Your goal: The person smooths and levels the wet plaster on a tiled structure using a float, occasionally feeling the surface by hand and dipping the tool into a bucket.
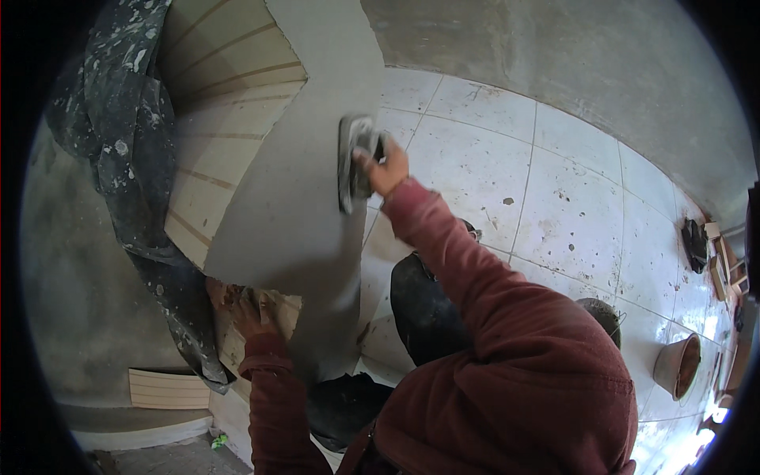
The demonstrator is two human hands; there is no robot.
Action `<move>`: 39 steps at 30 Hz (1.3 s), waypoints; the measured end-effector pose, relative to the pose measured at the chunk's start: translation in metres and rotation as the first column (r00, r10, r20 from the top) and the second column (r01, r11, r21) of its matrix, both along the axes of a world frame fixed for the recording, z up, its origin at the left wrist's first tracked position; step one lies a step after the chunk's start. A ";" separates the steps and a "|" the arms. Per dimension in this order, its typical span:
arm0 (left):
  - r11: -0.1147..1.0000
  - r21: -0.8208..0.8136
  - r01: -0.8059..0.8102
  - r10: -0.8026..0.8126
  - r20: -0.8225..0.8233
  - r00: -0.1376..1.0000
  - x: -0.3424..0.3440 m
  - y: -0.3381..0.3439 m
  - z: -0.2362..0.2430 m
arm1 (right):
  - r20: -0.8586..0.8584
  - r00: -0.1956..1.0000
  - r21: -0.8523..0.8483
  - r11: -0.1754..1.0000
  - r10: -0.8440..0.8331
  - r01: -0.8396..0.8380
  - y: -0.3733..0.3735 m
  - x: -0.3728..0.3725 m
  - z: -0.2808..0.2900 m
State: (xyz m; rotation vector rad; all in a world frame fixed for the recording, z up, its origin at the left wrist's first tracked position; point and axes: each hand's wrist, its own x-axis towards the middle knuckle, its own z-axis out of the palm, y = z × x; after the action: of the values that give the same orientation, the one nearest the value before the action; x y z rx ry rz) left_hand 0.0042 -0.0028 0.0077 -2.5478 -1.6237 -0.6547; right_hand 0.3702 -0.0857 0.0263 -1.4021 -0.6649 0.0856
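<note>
My right hand is closed around the handle of a plastering float, a flat board smeared with grey. Its face lies against the smooth grey plastered side of a staircase, near the edge that borders the floor. My left hand rests on a cream stair tread, fingers spread and holding nothing. Above it, further cream steps with brown stripes climb away, and the plaster follows their zigzag outline.
A dark, paint-spattered sheet drapes down the steps' left side. White floor tiles carry crumbs of mortar. At right stand a bucket and another dark bucket, partly behind my arm. Wood pieces lie by the far right wall.
</note>
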 end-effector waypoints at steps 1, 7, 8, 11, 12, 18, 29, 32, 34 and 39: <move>0.999 -0.027 0.016 -0.016 0.014 1.000 0.000 -0.001 0.006 | 0.159 0.987 0.008 1.000 0.029 -0.030 -0.002 -0.011 -0.005; 0.999 -0.047 0.015 -0.016 -0.013 1.000 0.003 0.000 0.004 | -0.037 0.999 -0.114 0.993 -0.019 0.014 0.002 0.035 -0.003; 0.998 -0.058 -0.004 0.003 -0.016 1.000 0.003 0.000 0.002 | -0.038 0.999 -0.116 0.993 -0.019 0.014 0.001 0.034 -0.002; 0.998 -0.046 0.030 -0.030 0.002 1.000 0.007 -0.001 0.004 | 0.102 0.995 0.058 0.998 0.009 -0.015 -0.002 0.016 -0.012; 0.999 -0.043 0.030 -0.030 0.001 1.000 0.002 0.001 0.003 | 0.153 0.987 -0.054 0.998 0.041 -0.033 -0.008 -0.003 -0.021; 0.998 0.020 0.063 -0.063 0.032 0.997 -0.004 0.003 -0.003 | -0.194 0.981 -0.433 0.896 0.015 -0.099 -0.051 -0.025 -0.098; 0.999 -0.005 0.032 -0.032 0.021 0.999 0.002 0.000 0.002 | 0.306 0.951 -0.067 0.997 0.051 -0.032 -0.013 -0.049 -0.035; 0.999 0.034 0.031 -0.033 0.050 0.998 -0.007 -0.001 0.004 | 0.336 0.902 -0.186 0.958 0.270 -0.218 -0.046 -0.082 -0.071; 0.999 0.020 0.032 -0.033 0.054 0.998 -0.002 -0.001 0.003 | 0.148 0.962 -0.192 0.961 0.229 -0.199 -0.051 -0.056 -0.085; 0.999 0.024 0.039 -0.040 0.029 0.999 0.010 -0.003 0.001 | -0.306 0.926 0.102 0.975 0.219 -0.197 -0.016 0.009 -0.080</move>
State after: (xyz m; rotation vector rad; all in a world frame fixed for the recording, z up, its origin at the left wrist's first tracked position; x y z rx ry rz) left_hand 0.0138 -0.0062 0.0083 -2.5722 -1.5688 -0.7128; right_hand 0.3790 -0.1022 -0.0541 -1.2123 -0.5403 0.4439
